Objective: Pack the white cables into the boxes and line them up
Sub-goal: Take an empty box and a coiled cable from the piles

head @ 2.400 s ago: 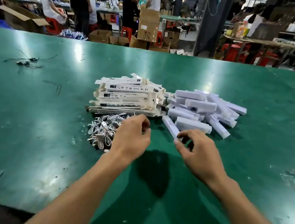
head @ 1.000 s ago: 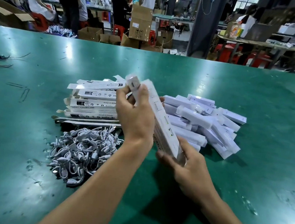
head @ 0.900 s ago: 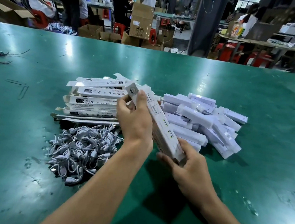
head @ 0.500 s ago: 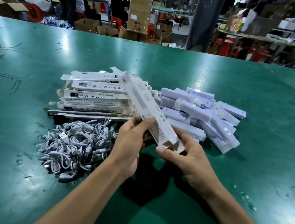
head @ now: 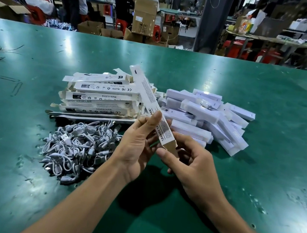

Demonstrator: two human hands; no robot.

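The box (head: 147,100), long, white and printed, with its brown end flap (head: 172,147) open, slants above the middle of the table (head: 256,187), its lower end pinched between thumb and fingers of the left hand (head: 135,149), while curled fingers of the right hand (head: 191,165) hold the flap.

Both forearms reach forward, converging. Left grip (head: 137,149) pinches a box (head: 145,94), thumb up. Right grip (head: 191,165) pinches its lower end.

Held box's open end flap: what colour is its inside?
The flap of the box is plain brown cardboard, best seen in the head view.
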